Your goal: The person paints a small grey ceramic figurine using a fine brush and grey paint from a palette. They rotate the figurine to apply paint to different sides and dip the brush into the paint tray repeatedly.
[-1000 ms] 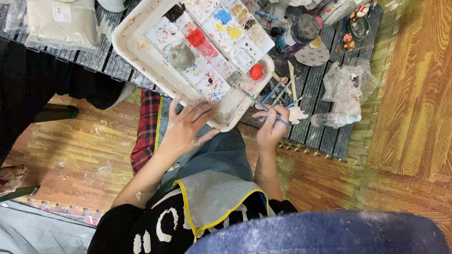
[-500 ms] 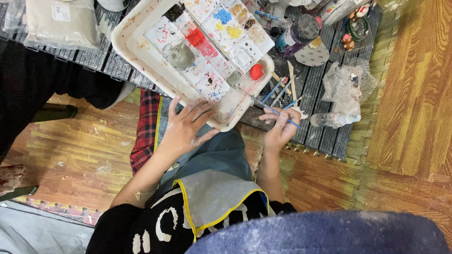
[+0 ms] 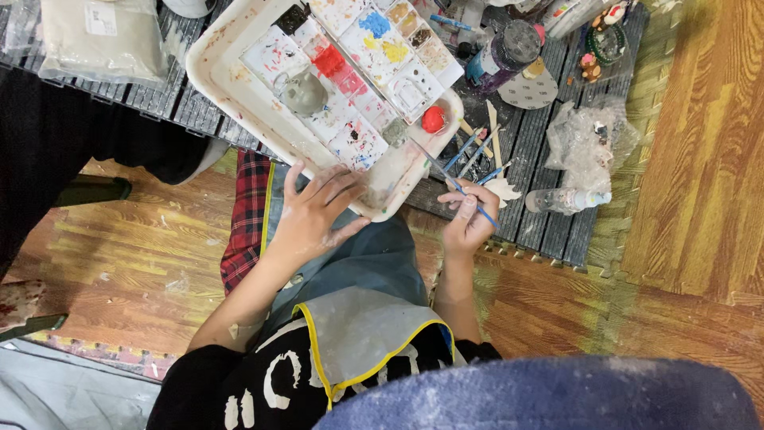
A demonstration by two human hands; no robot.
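White paint tray smeared red, blue, yellow; blue-handled brush; red plaid cloth; yellow-edged grey apron.

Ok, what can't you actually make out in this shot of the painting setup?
Head view only:
- Brush tip: too small to show its paint colour.
- Small white piece: shape hidden behind the right hand.
- Tray top: cut off by the frame edge.
- Left hand palm: faces away.

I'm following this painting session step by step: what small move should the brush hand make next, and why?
Probably carry the brush in the right hand to the small white piece beside it. The tip points toward the palette tray, which the left hand steadies at its near edge.
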